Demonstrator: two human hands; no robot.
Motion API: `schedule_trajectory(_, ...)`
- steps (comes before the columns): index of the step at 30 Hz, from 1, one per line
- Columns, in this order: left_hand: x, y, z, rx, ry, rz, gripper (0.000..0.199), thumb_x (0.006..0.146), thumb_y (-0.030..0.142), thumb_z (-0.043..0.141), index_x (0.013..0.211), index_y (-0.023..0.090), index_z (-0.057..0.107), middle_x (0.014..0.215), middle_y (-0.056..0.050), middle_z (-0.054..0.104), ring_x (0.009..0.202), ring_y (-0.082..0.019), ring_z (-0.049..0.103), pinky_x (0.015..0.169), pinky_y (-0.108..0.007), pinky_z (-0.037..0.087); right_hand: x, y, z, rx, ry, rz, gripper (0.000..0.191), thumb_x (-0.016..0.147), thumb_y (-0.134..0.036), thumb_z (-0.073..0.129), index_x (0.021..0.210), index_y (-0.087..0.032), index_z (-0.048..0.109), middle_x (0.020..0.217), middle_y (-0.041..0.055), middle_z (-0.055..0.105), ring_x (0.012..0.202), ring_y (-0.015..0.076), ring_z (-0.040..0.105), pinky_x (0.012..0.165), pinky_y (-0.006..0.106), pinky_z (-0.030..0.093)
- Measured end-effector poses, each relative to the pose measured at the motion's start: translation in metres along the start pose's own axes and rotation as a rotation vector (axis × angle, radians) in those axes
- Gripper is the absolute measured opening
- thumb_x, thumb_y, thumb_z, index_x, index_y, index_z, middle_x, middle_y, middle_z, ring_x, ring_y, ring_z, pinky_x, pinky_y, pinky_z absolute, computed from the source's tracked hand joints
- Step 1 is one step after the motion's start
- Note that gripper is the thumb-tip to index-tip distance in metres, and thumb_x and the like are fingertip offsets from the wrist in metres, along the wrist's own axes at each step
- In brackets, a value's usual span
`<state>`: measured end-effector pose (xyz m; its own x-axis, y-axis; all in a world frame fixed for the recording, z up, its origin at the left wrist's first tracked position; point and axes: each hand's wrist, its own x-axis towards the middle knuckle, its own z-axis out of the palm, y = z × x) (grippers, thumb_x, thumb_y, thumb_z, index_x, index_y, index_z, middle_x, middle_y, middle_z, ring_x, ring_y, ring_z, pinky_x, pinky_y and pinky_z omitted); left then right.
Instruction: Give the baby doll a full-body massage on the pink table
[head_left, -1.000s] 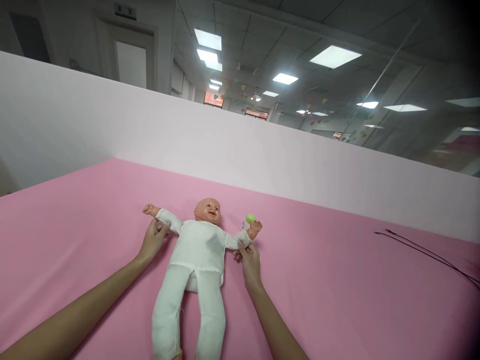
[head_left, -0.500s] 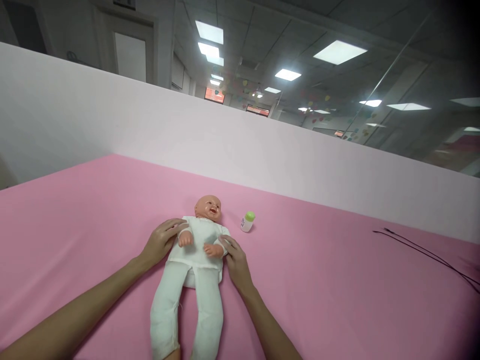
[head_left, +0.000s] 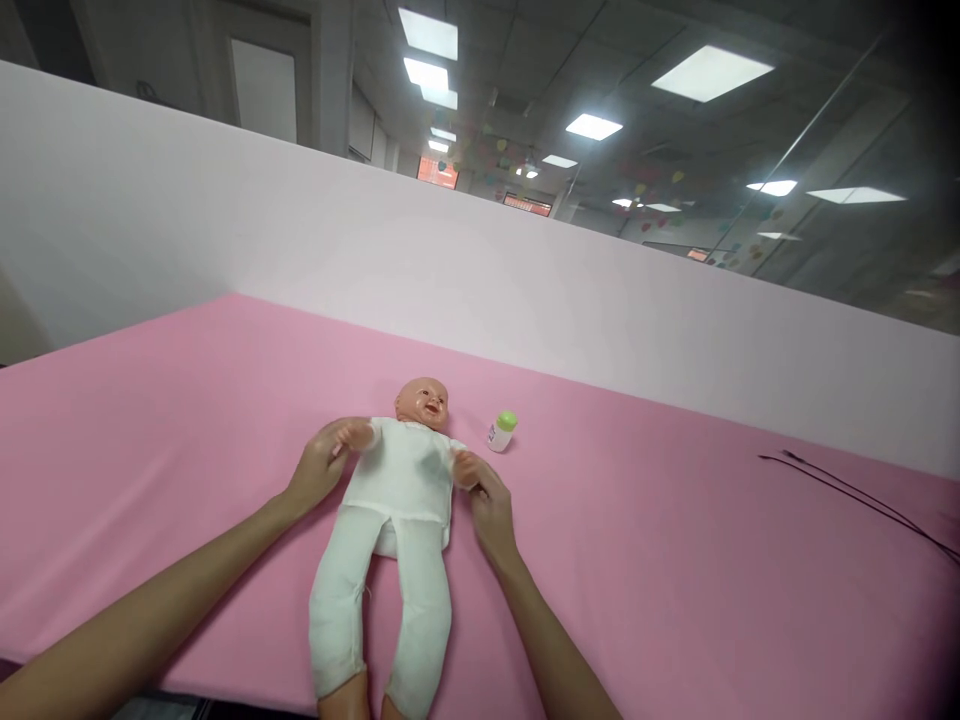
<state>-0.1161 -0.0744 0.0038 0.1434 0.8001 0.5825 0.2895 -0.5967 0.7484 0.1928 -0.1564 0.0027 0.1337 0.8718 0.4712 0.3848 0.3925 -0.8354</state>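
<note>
A baby doll (head_left: 405, 475) in a white top and trousers lies on its back, head away from me. My left hand (head_left: 319, 465) is closed round the doll's arm on the left, and the doll's small hand shows over my fingers. On the other side my right hand (head_left: 491, 505) grips the doll's other arm near its hand, with my fingers partly hidden behind it. Both doll arms are spread out from the chest. A small white bottle with a green cap (head_left: 502, 431) stands just right of the doll's shoulder, apart from my right hand.
A pink cloth (head_left: 637, 520) covers the table. Thin black cables (head_left: 847, 490) lie at the right. A white partition (head_left: 525, 290) runs along the back, with a glass pane and ceiling lights beyond it.
Both doll arms have moved outward from the chest, now held in my hands, which earlier lay against the doll's sides. The view has shifted slightly; the bottle stays in place.
</note>
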Motion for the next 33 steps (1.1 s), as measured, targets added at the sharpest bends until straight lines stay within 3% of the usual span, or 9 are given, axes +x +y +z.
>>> schedule_trajectory(5, -0.002, 0.0, 0.002, 0.205, -0.18, 0.381, 0.043, 0.103, 0.015, 0.041, 0.124, 0.032, 0.075, 0.126, -0.009, 0.072, 0.116, -0.025, 0.064, 0.086, -0.039, 0.054, -0.006, -0.003, 0.005, -0.248, -0.212, -0.265, 0.056, 0.089, -0.008, 0.045, 0.129, -0.034, 0.075, 0.141, 0.0026, 0.069, 0.127, 0.0234, 0.066, 0.108, 0.043, 0.055)
schedule_trajectory(8, -0.002, 0.0, 0.003, 0.095, -0.119, 0.164, 0.034, 0.1, 0.027, 0.05, 0.125, 0.028, 0.074, 0.128, -0.009, 0.071, 0.117, -0.027, 0.064, 0.094, -0.043, 0.054, -0.004, 0.001, 0.007, -0.117, -0.095, -0.125, 0.048, 0.088, -0.014, 0.049, 0.124, -0.03, 0.077, 0.134, 0.0044, 0.073, 0.124, 0.0246, 0.067, 0.104, 0.043, 0.056)
schedule_trajectory(11, 0.001, -0.001, 0.002, -0.14, 0.056, -0.211, 0.036, 0.093, 0.043, 0.061, 0.117, 0.019, 0.072, 0.112, -0.012, 0.075, 0.104, -0.03, 0.068, 0.088, -0.042, 0.056, 0.001, 0.006, 0.005, 0.115, 0.089, 0.17, 0.023, 0.089, -0.032, 0.063, 0.102, -0.022, 0.078, 0.088, 0.0057, 0.079, 0.081, 0.0225, 0.072, 0.072, 0.035, 0.06)
schedule_trajectory(16, 0.008, -0.005, -0.003, -0.342, 0.186, -0.494, 0.047, 0.08, 0.059, 0.073, 0.096, 0.015, 0.068, 0.083, -0.007, 0.07, 0.075, -0.025, 0.066, 0.067, -0.034, 0.054, 0.008, 0.011, -0.004, 0.33, 0.254, 0.391, 0.039, 0.078, -0.055, 0.08, 0.084, -0.019, 0.069, 0.058, -0.0009, 0.064, 0.049, 0.0136, 0.053, 0.049, 0.026, 0.042)
schedule_trajectory(21, 0.002, -0.001, 0.0, -0.137, 0.104, -0.208, 0.033, 0.093, 0.039, 0.06, 0.113, 0.018, 0.073, 0.109, -0.011, 0.076, 0.098, -0.029, 0.069, 0.082, -0.039, 0.056, 0.004, 0.002, -0.003, 0.117, 0.086, 0.156, 0.03, 0.086, -0.031, 0.066, 0.111, -0.021, 0.079, 0.099, 0.0084, 0.08, 0.085, 0.0245, 0.073, 0.075, 0.038, 0.061)
schedule_trajectory(24, -0.003, 0.002, 0.001, 0.052, -0.097, 0.168, 0.035, 0.1, 0.024, 0.05, 0.124, 0.027, 0.074, 0.127, -0.01, 0.072, 0.117, -0.028, 0.065, 0.092, -0.042, 0.056, -0.002, -0.005, 0.001, -0.082, -0.12, -0.127, 0.049, 0.087, -0.014, 0.052, 0.123, -0.031, 0.078, 0.136, 0.0039, 0.072, 0.126, 0.0252, 0.066, 0.108, 0.045, 0.055)
schedule_trajectory(27, -0.004, 0.002, 0.002, 0.183, -0.183, 0.385, 0.042, 0.102, 0.015, 0.043, 0.124, 0.033, 0.075, 0.126, -0.009, 0.072, 0.117, -0.025, 0.063, 0.088, -0.041, 0.056, -0.006, -0.005, 0.004, -0.174, -0.214, -0.205, 0.057, 0.088, -0.009, 0.047, 0.128, -0.035, 0.076, 0.143, 0.0009, 0.068, 0.132, 0.0227, 0.063, 0.114, 0.045, 0.052)
schedule_trajectory(30, -0.003, 0.0, 0.002, 0.127, -0.138, 0.229, 0.037, 0.1, 0.023, 0.05, 0.128, 0.03, 0.073, 0.13, -0.009, 0.071, 0.119, -0.027, 0.063, 0.094, -0.043, 0.055, -0.003, -0.001, 0.006, -0.062, -0.101, -0.078, 0.048, 0.087, -0.017, 0.053, 0.125, -0.032, 0.077, 0.135, 0.0033, 0.072, 0.127, 0.0254, 0.065, 0.11, 0.047, 0.053)
schedule_trajectory(33, 0.0, -0.002, 0.002, -0.097, 0.022, -0.152, 0.036, 0.094, 0.038, 0.059, 0.122, 0.021, 0.072, 0.122, -0.012, 0.073, 0.109, -0.03, 0.068, 0.092, -0.043, 0.056, 0.002, 0.006, 0.005, 0.142, 0.087, 0.192, 0.027, 0.086, -0.036, 0.066, 0.105, -0.022, 0.08, 0.091, 0.0068, 0.079, 0.087, 0.0253, 0.073, 0.078, 0.04, 0.061)
